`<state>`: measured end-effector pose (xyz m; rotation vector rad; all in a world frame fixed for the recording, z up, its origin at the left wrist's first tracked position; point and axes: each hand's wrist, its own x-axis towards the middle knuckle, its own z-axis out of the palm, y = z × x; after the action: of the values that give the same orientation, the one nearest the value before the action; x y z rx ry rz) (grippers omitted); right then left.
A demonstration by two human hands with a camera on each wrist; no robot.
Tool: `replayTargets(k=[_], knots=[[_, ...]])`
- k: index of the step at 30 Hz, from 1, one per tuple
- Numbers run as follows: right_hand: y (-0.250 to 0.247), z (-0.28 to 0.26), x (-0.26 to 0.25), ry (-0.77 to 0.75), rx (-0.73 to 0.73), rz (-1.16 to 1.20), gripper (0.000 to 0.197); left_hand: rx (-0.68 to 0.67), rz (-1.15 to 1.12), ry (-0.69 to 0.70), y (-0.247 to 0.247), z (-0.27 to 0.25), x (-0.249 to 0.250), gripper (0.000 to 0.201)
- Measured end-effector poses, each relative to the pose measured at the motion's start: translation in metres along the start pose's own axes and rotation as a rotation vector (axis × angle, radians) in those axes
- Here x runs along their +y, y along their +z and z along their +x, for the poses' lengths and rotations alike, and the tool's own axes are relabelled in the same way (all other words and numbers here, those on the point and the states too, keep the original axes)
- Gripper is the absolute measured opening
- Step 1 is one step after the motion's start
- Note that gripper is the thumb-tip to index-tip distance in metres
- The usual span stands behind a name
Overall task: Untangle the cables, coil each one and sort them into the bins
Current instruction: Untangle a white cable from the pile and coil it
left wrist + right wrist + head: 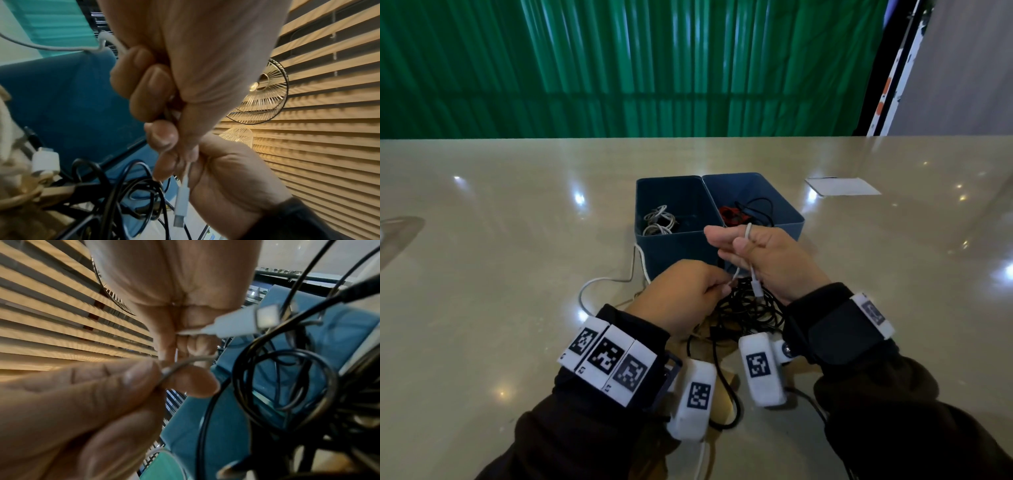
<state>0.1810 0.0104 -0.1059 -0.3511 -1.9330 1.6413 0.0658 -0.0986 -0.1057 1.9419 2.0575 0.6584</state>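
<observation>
While your hands work just in front of you, the glossy beige surface [517, 240] spreads wide to left and right, with a white sheet of paper [842, 186] lying far off to the right. Two dark blue bins [678, 255] stand side by side, touching, at the middle of the surface: the left one holds coiled white cables [659, 221], the right one a black cable [756, 205] and something red [729, 214]. Just near of the bins lies a tangle of black cables [746, 308], partly under your hands.

Your right hand [767, 260] is raised over the near edge of the bins, its fingers [714, 234] curled around a white cable [748, 233] that loops over the forefinger and runs down through the fist; its white plug [182, 203] hangs out below the hand, over the black tangle. Your left hand [685, 294] sits lower and to the left, just beside the right, pinching the same white cable between thumb and forefinger [191, 382]. From there the white cable trails left across the surface in a loose curve [599, 284] past the near left corner of the bins.
</observation>
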Motion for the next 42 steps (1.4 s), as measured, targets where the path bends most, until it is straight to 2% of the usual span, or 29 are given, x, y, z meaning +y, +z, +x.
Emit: replayTargets(k=[4, 8, 10, 12, 16, 20, 22, 25, 27, 29, 33, 35, 39, 42], knots=[[0.005, 0.001, 0.001, 0.013, 0.009, -0.467, 0.031, 0.023, 0.142, 0.097, -0.004, -0.003, 0.012, 0.025], [0.007, -0.001, -0.002, -0.007, -0.110, -0.650, 0.022, 0.062, 0.085, 0.176, -0.007, -0.006, 0.016, 0.022], [0.007, -0.002, -0.005, -0.053, -0.156, -0.654, 0.017, 0.152, -0.074, 0.204, -0.006, -0.006, 0.010, 0.027], [0.005, -0.003, -0.005, -0.093, -0.138, -0.599, 0.025, 0.246, -0.240, 0.192, -0.005, -0.006, 0.006, 0.027], [0.007, -0.007, -0.007, -0.036, -0.118, -0.343, 0.029, 0.361, -0.521, 0.158, -0.008, -0.006, 0.004, 0.023], [0.007, -0.007, -0.007, 0.009, -0.127, -0.368, 0.040, 0.566, -0.370, 0.127, -0.008, -0.003, -0.004, 0.035], [0.004, -0.007, -0.007, 0.002, -0.221, -0.342, 0.046, 0.632, -0.323, 0.123, -0.011, -0.003, -0.011, 0.040], [0.006, -0.008, -0.008, 0.083, -0.409, -0.278, 0.058, 0.688, -0.266, 0.111, -0.018, -0.005, -0.015, 0.039], [0.009, -0.009, -0.010, 0.116, -0.483, -0.220, 0.060, 0.685, -0.286, 0.106, -0.019, -0.005, -0.016, 0.035], [0.010, -0.010, -0.011, 0.099, -0.488, -0.136, 0.058, 0.692, -0.318, 0.093, -0.018, -0.004, -0.017, 0.032], [0.012, -0.010, -0.007, -0.006, -0.322, 0.149, 0.049, 0.663, -0.266, 0.059, -0.014, 0.000, -0.019, 0.023], [0.014, -0.009, -0.007, -0.055, -0.232, 0.299, 0.047, 0.565, -0.243, 0.052, -0.010, 0.001, -0.019, 0.029], [0.013, -0.008, -0.013, -0.081, -0.094, 0.613, 0.051, 0.385, -0.217, 0.032, 0.000, 0.003, -0.011, 0.024], [0.010, -0.004, -0.011, -0.104, -0.011, 0.702, 0.049, 0.255, -0.176, 0.035, 0.006, 0.003, -0.004, 0.023]])
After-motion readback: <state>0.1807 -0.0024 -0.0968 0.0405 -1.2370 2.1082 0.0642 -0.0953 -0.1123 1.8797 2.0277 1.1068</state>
